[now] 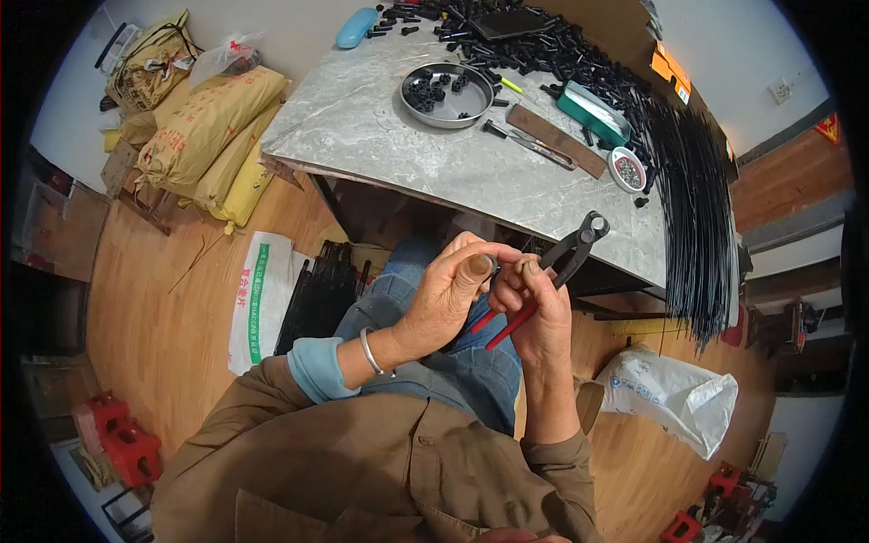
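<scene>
Seen from above: marble table (pixel 380 136) strewn with black parts, beside a bundle of black rods (pixel 697 199). Held over the lap, red-handled pincers (pixel 552 271), black jaws up, grasped in right hand (pixel 541 312). Left hand (pixel 448 299) pinched on something too small to tell. Judged mid-crimp; next needed steady squeezing.

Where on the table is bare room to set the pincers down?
Bare marble table lies left of the round metal tray, and along the near edge below the wooden strip. The far side is crowded with black parts; black rods cover the right end.
</scene>
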The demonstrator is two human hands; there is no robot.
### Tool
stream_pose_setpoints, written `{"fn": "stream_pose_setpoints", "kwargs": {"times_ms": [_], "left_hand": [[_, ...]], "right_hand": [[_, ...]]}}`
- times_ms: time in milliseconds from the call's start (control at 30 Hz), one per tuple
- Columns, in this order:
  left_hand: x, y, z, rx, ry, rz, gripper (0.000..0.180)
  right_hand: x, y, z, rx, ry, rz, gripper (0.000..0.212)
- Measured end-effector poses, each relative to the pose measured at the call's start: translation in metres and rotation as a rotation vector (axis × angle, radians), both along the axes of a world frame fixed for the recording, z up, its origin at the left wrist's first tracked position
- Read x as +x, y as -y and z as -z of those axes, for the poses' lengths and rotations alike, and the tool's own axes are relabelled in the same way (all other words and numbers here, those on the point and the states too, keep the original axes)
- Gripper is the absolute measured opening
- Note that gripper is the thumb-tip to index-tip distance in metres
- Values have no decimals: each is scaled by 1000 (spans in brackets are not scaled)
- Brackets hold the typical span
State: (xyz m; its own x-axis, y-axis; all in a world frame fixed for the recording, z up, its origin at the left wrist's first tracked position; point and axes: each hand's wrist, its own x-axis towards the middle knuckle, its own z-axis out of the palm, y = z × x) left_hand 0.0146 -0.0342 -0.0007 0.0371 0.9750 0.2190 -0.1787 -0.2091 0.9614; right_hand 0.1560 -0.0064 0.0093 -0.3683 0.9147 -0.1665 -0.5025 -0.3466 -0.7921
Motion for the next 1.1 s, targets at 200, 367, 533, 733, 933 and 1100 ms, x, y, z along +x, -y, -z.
{"fn": "stream_pose_setpoints", "kwargs": {"times_ms": [200,367,533,733,933,1100], "left_hand": [[5,6,-6,-56,94,-70,60],[2,3,1,14,-27,-120,58],[2,2,5,35,-65,-128,56],[3,1,5,56,-92,-140,57],[5,1,1,-2,-17,-111,58],[4,2,0,-22,-2,-93,59]], "right_hand": [[-10,7,3,13,-32,0,22],[-17,8,2,-18,17,52,21],[-11,4,10,29,-6,17,18],[-10,4,8,58,109,32,16],[-10,5,10,53,100,53,16],[-9,5,10,60,88,30,16]]}}
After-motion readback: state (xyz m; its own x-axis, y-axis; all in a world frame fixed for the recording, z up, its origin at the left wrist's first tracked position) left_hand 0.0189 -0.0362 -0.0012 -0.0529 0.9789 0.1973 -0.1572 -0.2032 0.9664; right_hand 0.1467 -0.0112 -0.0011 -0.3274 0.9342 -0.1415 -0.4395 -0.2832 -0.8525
